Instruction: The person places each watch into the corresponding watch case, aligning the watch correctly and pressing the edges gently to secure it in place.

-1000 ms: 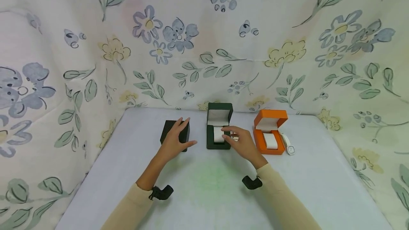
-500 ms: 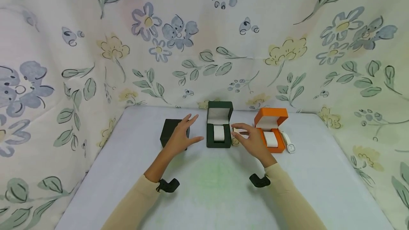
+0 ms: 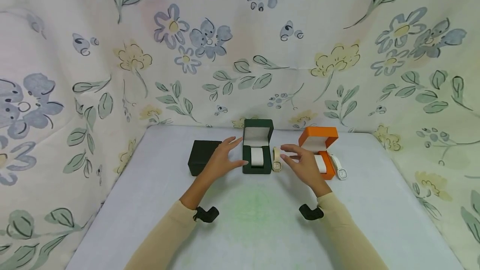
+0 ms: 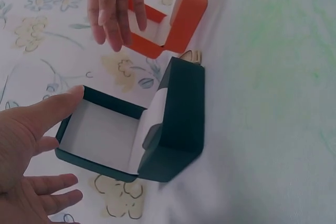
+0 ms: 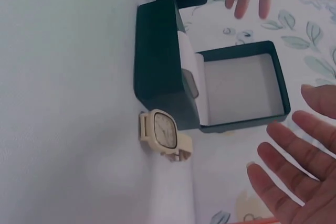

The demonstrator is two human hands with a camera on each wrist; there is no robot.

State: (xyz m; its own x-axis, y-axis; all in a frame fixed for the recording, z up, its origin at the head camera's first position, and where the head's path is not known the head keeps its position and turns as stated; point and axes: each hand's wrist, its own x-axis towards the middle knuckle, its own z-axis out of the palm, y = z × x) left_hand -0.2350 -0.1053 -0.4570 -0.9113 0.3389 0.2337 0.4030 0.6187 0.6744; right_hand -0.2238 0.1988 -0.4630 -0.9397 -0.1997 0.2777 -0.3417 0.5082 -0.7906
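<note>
A dark green watch box (image 3: 246, 166) stands with its lid up at the middle of the table, a white cushion (image 3: 256, 156) inside. My left hand (image 3: 221, 162) hovers at its left side, fingers spread and holding nothing; in the left wrist view its thumb (image 4: 58, 106) overlaps the lid's edge. A cream-gold watch (image 5: 164, 130) lies right beside the box. To the right of that watch is my right hand (image 3: 304, 165), its fingers loosely bent around nothing. It partly hides an orange watch box (image 3: 328, 166), also with its lid up.
A closed black box (image 3: 200, 156) sits on the left, partly behind my left hand. A white watch (image 3: 340, 171) leans along the right side of the orange box. Floral cloth (image 3: 240, 53) rises behind the white-covered table (image 3: 255, 228).
My right hand has drawn back rightward from the green box's cushion, past the gold watch, which now shows fully. My left hand has shifted right from over the black box toward the green one.
</note>
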